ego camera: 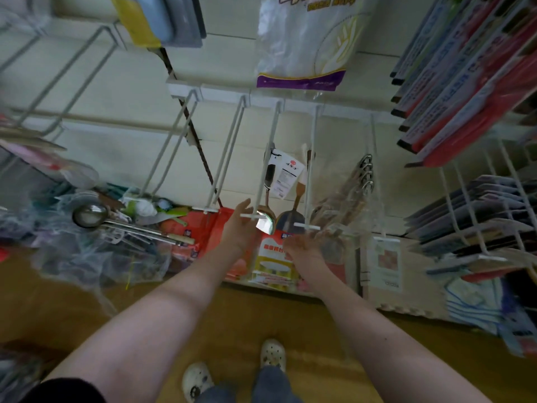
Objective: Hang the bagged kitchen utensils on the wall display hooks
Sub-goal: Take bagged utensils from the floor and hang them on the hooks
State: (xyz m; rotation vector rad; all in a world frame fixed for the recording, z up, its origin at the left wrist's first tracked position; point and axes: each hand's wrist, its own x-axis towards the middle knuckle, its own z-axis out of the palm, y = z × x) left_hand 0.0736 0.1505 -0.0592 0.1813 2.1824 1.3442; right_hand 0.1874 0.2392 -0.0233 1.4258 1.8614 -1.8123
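**Bagged utensils** (343, 199): clear thin film over brown handles, with steel hanging loops on top.
- **Handling:** probably light. The film looks slippery and crinkly, the contents stiff. Best gripped through the film near the loops.
- **Location:** at the wall beside a hook (374, 141), lower end by the right hand (305, 248).
- **Right hand:** fingers blurred, so I cannot tell the grip.
- **Left hand** (241, 228): fingers apart, empty.

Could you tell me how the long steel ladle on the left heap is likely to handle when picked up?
The ladle looks like rigid metal, so probably stiff. Its deep bowl sits at one end of a long thin handle, so it might tip bowl-down. It lies on crinkly clear bags, so it may slide.
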